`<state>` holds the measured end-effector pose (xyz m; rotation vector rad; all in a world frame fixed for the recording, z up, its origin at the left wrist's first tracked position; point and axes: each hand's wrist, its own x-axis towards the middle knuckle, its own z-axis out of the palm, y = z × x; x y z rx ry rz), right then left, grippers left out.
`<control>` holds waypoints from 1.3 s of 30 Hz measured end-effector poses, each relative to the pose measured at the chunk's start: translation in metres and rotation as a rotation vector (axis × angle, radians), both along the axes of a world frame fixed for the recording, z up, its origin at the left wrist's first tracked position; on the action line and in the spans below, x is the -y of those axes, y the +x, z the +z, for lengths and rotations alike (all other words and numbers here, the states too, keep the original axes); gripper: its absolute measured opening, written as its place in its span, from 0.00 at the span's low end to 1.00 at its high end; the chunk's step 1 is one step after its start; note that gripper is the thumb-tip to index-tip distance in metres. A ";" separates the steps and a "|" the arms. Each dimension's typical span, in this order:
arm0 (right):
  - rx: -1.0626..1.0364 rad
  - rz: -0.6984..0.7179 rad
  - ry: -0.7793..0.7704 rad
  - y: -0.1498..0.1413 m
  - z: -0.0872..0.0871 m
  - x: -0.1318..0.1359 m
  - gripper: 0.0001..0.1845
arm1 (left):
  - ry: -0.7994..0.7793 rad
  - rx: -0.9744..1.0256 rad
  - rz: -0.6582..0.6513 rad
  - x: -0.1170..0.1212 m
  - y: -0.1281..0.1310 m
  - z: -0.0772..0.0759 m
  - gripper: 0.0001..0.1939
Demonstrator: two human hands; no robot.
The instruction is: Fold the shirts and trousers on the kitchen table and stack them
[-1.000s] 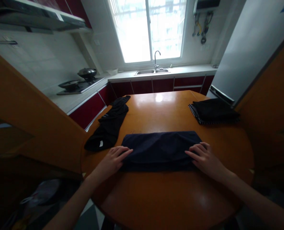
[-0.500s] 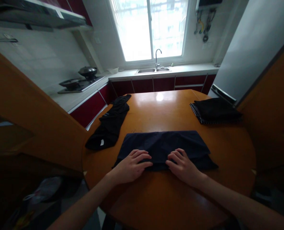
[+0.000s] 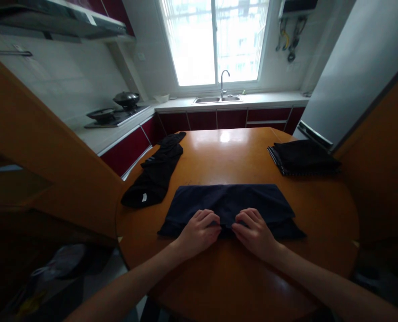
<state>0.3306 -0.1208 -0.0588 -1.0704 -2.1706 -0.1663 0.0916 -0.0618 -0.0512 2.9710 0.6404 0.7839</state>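
A folded navy garment [image 3: 232, 199] lies flat across the near part of the wooden table, wider than it is deep. My left hand [image 3: 202, 230] pinches its near edge just left of the middle, fingers curled and closed. A short gap to the right, my right hand [image 3: 254, 230] pinches the same edge with thumb and bent fingers. The exact kind of garment cannot be told. Its near edge is partly hidden behind my hands.
A crumpled black garment [image 3: 155, 174] with a white label lies along the table's left edge. Folded dark clothes [image 3: 306, 157] are stacked at the back right. The wooden table [image 3: 225, 154] has rounded sides. A fridge [image 3: 340, 76] stands behind it on the right.
My left hand has moved right along the near edge, and its fingers have closed into a pinch. The right hand's fingers have curled slightly tighter. The view has shifted a little.
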 end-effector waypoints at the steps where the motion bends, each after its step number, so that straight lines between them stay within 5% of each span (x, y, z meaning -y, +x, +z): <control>1: -0.006 0.003 0.001 0.000 0.001 0.001 0.08 | -0.018 0.033 0.006 0.002 0.002 -0.003 0.07; 7: 0.144 0.059 -0.062 -0.004 -0.009 0.003 0.08 | -0.091 0.015 -0.051 0.011 0.005 -0.019 0.09; 11: 0.149 0.093 -0.164 0.007 -0.008 0.003 0.06 | -0.151 0.012 -0.003 0.000 -0.010 -0.009 0.04; 15: 0.134 -0.017 -0.201 0.035 -0.003 0.001 0.06 | -0.131 -0.136 0.080 -0.016 -0.030 0.002 0.10; 20: 0.267 -0.026 -0.203 0.060 -0.007 0.001 0.05 | -0.092 -0.250 0.031 -0.024 -0.039 0.003 0.14; 34: 0.506 -0.139 -0.229 0.049 -0.001 0.011 0.09 | -0.020 -0.541 -0.006 -0.023 -0.025 0.022 0.12; 39: 0.452 -0.149 -0.251 0.052 -0.003 0.012 0.12 | 0.000 -0.468 -0.016 -0.021 -0.030 0.019 0.09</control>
